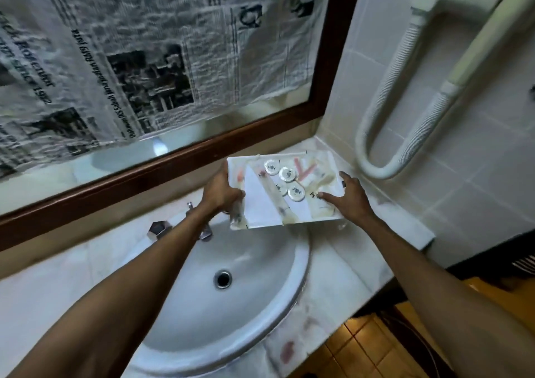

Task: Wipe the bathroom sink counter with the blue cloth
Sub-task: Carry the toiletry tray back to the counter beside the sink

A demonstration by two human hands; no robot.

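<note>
Holding a white tray [324, 160] by its two short sides, your hands keep it tilted above the back right corner of the table [341, 279], partly over the rim of the white sink [202, 305]. Your left hand [221, 193] forms a closed grip on the tray's left edge, thumb on top and fingers curled beneath. Your right hand [351, 196] takes the right edge, thumb laid on the tray surface and fingers spread along the outer side; whether that grip is fully pressed shut cannot be told. On the tray lie four round white soap packets [285, 174] clustered near the middle, flat wrapped sachets and a pink item, blurred. The blue cloth is not visible in this view, so its position relative to either grip cannot be told. Behind your left forearm stand the chrome tap fittings [157, 228]. Newspaper [139, 59] covers the wood-framed mirror [333, 59]. A wall-mounted hair dryer with a ribbed hose [405, 67] hangs on the tiled wall at right.
</note>
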